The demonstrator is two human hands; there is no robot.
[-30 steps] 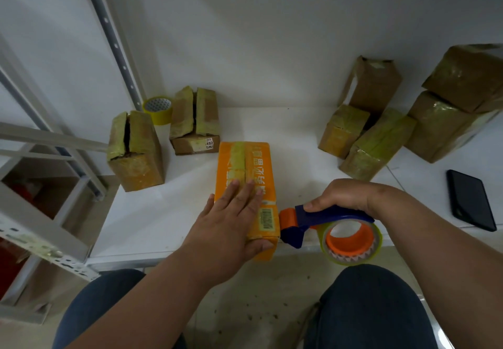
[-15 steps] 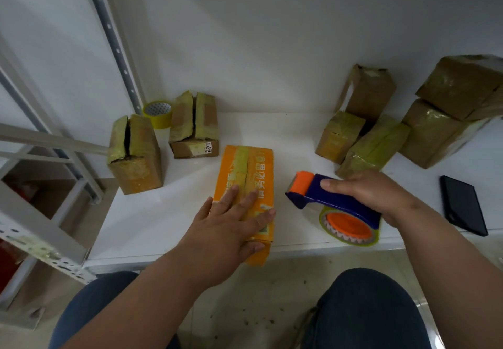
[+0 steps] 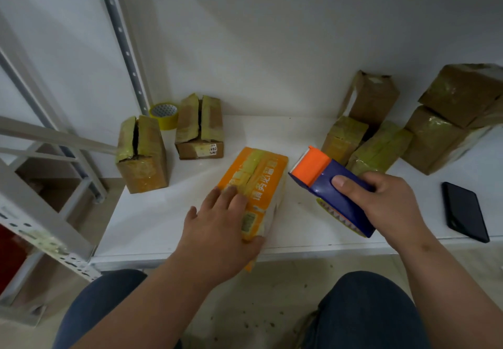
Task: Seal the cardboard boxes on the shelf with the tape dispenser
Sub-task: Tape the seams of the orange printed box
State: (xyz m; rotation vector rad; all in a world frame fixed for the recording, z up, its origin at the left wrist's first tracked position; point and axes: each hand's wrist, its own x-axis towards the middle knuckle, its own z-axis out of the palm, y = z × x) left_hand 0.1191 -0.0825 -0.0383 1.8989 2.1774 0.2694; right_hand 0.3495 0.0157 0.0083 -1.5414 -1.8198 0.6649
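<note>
An orange cardboard box [image 3: 261, 182] with a yellowish tape strip along its top lies on the white shelf [image 3: 163, 212], its near end over the front edge. My left hand [image 3: 217, 234] holds it, fingers flat on top and thumb wrapped round the near end. Just right of the box, my right hand [image 3: 386, 207] grips a blue tape dispenser [image 3: 318, 177] with an orange front, held above the shelf and apart from the box. Two brown boxes [image 3: 141, 158] [image 3: 200, 131] with open top seams stand at the back left.
A yellow tape roll [image 3: 164, 114] sits behind the open boxes by the shelf upright [image 3: 122, 41]. Several taped brown boxes [image 3: 381, 150] are piled at the back right. A black phone [image 3: 465, 211] lies near the right front edge. My knees are below the shelf.
My right hand raised the dispenser from the box's near end and carried it up to the right of the box. The orange box turned, its far end swinging right under my left hand.
</note>
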